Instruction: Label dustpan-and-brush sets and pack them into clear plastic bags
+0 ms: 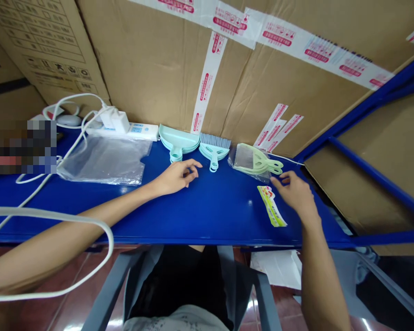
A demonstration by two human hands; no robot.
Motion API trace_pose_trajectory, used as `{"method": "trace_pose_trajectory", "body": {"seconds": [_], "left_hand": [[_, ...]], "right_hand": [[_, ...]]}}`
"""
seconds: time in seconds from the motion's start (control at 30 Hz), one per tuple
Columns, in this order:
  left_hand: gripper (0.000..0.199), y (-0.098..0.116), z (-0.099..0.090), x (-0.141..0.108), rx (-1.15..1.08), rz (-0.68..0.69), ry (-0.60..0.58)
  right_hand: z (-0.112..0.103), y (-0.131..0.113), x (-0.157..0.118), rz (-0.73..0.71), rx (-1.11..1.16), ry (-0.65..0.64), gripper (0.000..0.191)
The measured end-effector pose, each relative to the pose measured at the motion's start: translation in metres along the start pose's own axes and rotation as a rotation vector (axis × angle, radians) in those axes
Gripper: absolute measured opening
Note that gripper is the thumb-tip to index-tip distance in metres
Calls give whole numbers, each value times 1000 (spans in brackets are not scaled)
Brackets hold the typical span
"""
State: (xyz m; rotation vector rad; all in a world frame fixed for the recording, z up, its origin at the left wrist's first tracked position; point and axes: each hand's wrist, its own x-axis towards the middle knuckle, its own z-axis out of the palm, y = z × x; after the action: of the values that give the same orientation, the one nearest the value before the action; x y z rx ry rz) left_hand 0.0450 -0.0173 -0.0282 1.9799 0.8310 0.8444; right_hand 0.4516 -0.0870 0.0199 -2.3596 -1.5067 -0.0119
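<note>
My left hand (180,176) hovers over the blue tabletop with its fingers loosely curled and apart, holding nothing. Just beyond it sit a stack of mint-green dustpans (179,140) and, to their right, small hand brushes (214,149) with grey bristles. My right hand (293,191) is near the table's right side, fingers bent and apart, with nothing seen in it. Close to its fingertips lies a pale green dustpan and brush set (258,161) in a clear bag. A yellow-green printed card (272,207) rests left of my right hand.
Clear plastic bags (106,158) lie flat on the left. Behind them is a white power strip (141,131) with plugs and looping white cables (34,195). Cardboard boxes (152,69) wall off the back. A blue metal frame (376,177) edges the right side.
</note>
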Motion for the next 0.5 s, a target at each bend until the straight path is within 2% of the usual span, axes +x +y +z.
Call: {"method": "trace_pose_trajectory", "body": {"seconds": [0.03, 0.1, 0.17, 0.23, 0.37, 0.5], "left_hand": [[31, 0, 0, 0, 2, -1, 1], [31, -1, 1, 1, 6, -6, 10], [31, -1, 1, 2, 16, -4, 22], [32, -2, 1, 3, 28, 6, 23], [33, -2, 2, 2, 50, 30, 8], [33, -2, 3, 1, 59, 43, -6]], "right_hand": [[0, 4, 21, 73, 162, -7, 38], [3, 9, 58, 281, 592, -170, 40], [7, 9, 83, 330, 750, -294, 34], [10, 7, 94, 352, 832, -351, 23], [14, 6, 95, 388, 929, -416, 5], [17, 3, 93, 377, 922, -540, 19]]}}
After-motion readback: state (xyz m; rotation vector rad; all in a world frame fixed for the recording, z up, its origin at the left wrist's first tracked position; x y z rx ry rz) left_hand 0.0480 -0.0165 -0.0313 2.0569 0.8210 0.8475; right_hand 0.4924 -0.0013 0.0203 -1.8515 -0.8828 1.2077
